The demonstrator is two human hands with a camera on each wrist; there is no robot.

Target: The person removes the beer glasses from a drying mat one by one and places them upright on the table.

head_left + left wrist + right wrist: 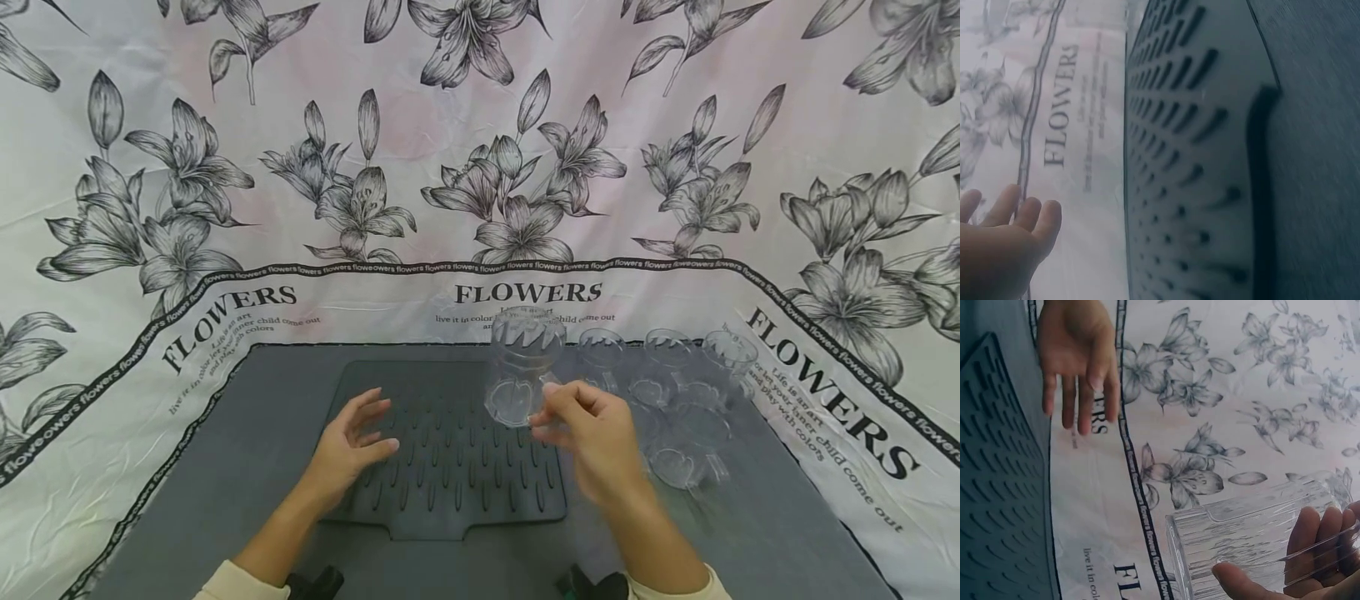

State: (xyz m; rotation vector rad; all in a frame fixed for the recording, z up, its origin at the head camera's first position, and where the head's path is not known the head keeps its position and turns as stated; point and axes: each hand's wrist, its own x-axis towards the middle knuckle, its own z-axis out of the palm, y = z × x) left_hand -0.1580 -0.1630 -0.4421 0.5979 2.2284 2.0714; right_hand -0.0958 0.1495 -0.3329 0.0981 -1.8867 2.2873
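My right hand (596,437) grips a clear glass mug (513,375) by its handle side and holds it up above the right part of a dark drying mat (450,504). In the right wrist view the mug (1241,528) shows ribbed, see-through walls, with the thumb and curled fingers about its handle. Over the mat's left part is my left hand (348,450), its fingers spread and bent a little, nothing in them. The left wrist view shows that hand (1007,244) partly, beside the mat's raised ridges (1197,122).
Several more clear glass mugs (678,467) stand in a group on the grey table (210,500), right of the mat. Their outlines overlap. A white flower-print cloth (360,304) rises behind the table and frames its sides.
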